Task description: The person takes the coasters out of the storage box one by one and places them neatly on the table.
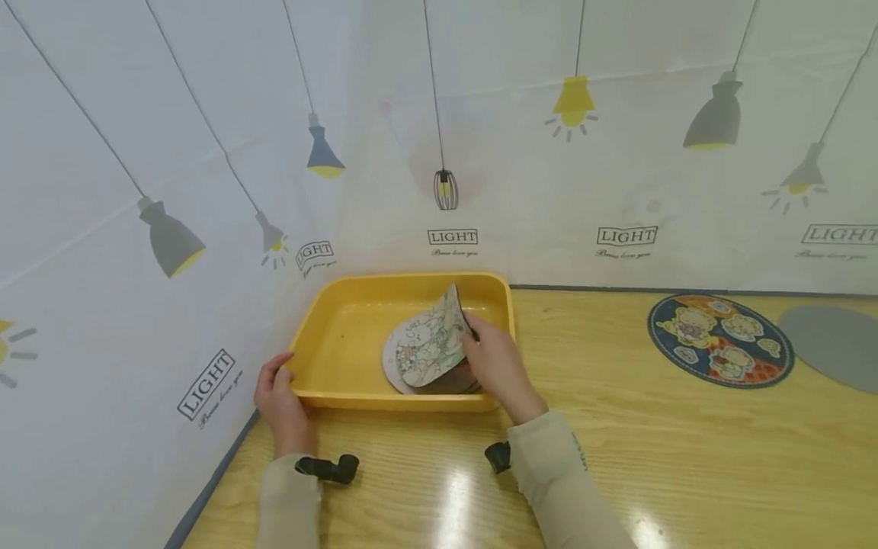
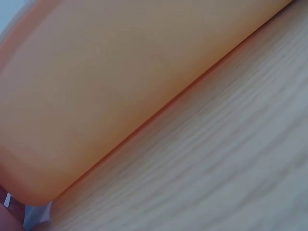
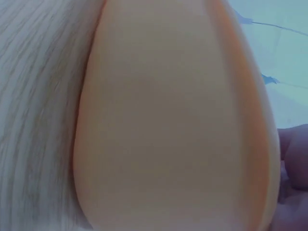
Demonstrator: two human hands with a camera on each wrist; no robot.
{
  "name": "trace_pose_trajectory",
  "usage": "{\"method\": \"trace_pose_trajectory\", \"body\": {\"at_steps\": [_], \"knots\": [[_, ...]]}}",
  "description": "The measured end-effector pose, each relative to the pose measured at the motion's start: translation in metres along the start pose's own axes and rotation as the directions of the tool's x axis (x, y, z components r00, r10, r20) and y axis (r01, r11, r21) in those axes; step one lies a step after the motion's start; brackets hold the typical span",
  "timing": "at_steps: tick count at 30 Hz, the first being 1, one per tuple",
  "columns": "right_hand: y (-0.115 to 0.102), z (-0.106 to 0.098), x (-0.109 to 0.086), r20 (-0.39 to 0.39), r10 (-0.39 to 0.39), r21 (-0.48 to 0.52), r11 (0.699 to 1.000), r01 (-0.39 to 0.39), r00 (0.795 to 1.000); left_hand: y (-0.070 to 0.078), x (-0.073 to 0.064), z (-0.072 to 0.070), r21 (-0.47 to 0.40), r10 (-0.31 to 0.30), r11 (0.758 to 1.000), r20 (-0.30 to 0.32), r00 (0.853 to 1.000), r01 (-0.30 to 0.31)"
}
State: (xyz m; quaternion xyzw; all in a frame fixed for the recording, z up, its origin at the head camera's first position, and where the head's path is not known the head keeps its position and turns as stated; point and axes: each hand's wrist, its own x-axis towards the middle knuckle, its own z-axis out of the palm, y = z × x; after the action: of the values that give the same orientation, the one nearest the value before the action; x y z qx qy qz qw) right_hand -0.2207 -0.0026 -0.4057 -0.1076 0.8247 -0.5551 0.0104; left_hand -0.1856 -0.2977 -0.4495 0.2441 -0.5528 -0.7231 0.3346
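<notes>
A yellow plastic tray (image 1: 343,324) rests on the wooden table against the wall. At its front left corner my left hand (image 1: 280,400) grips the rim, fingers bent over the edge. My right hand (image 1: 497,362) reaches over the tray's right side and pinches a round cartoon-printed mat (image 1: 432,347) by its right edge. The mat is tilted and bent upward there. Beneath it, a pale round mat (image 1: 392,362) lies in the tray, partly covered. Both wrist views are mostly filled by the tray's outer wall (image 2: 106,86); part of my right hand (image 3: 296,163) shows beyond the rim.
To the right on the table (image 1: 583,457) lie a dark blue round mat (image 1: 720,339) with cartoon figures and a plain grey round mat (image 1: 833,347), close beside each other. White sheeting (image 1: 535,175) printed with lamps stands behind and to the left.
</notes>
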Motion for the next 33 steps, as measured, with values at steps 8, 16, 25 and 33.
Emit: {"method": "trace_pose_trajectory", "body": {"at_steps": [8, 16, 25, 33], "knots": [[-0.004, -0.012, 0.001, 0.037, 0.092, 0.419, 0.902, -0.099, 0.995, 0.000, -0.001, 0.001, 0.007, -0.003, 1.000, 0.005, 1.000, 0.003], [0.003, -0.023, 0.005, 0.051, 0.074, 0.566, 0.819, -0.090, 0.996, 0.001, -0.002, 0.000, 0.016, -0.037, 0.999, 0.010, 0.999, 0.037], [0.008, -0.042, 0.005, -0.015, 0.060, 0.587, 0.809, -0.040, 0.998, -0.003, -0.001, -0.003, 0.000, -0.015, 1.000, 0.053, 0.998, 0.015], [0.019, -0.055, 0.006, -0.031, 0.049, 0.592, 0.805, -0.022, 0.998, -0.001, -0.004, -0.002, -0.003, -0.016, 1.000, 0.057, 0.998, 0.016]]}}
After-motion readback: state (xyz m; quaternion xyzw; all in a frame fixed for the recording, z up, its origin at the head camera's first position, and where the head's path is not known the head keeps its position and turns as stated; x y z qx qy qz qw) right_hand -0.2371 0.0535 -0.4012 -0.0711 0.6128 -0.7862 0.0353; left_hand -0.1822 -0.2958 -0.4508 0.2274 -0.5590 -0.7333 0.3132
